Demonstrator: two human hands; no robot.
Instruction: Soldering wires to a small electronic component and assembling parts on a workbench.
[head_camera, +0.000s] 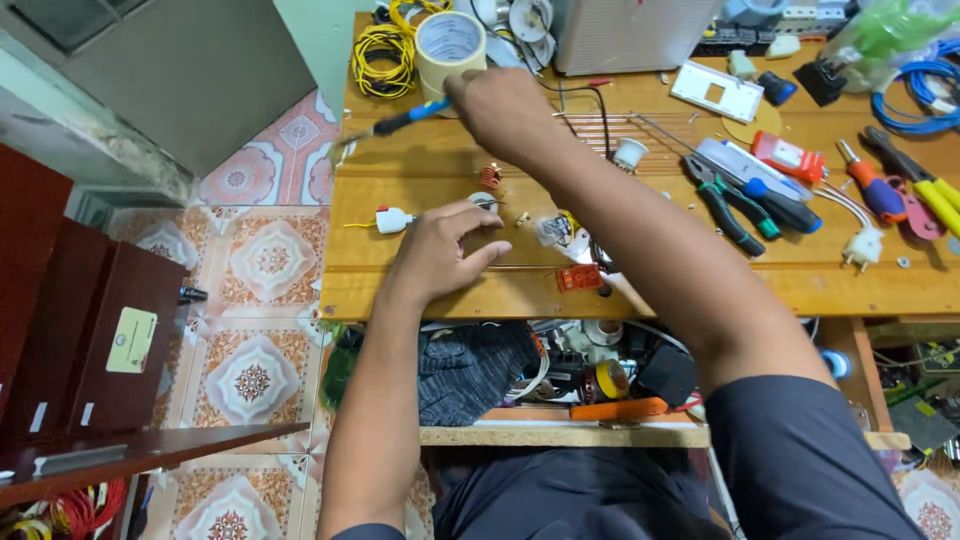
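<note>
Wooden workbench (420, 180), blue-handled screwdriver (400, 122)

Bright even light, soft shadows, wide-angle distortion

Screwdriver (400, 122) in right hand (505, 105)

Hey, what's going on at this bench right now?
A person works at a cluttered wooden workbench. The right hand holds a blue-handled screwdriver, its tip pointing left past the bench edge. The left hand rests on the bench, fingertips at a small round part. A white plug lies just left of it; pliers lie to the right.
</note>
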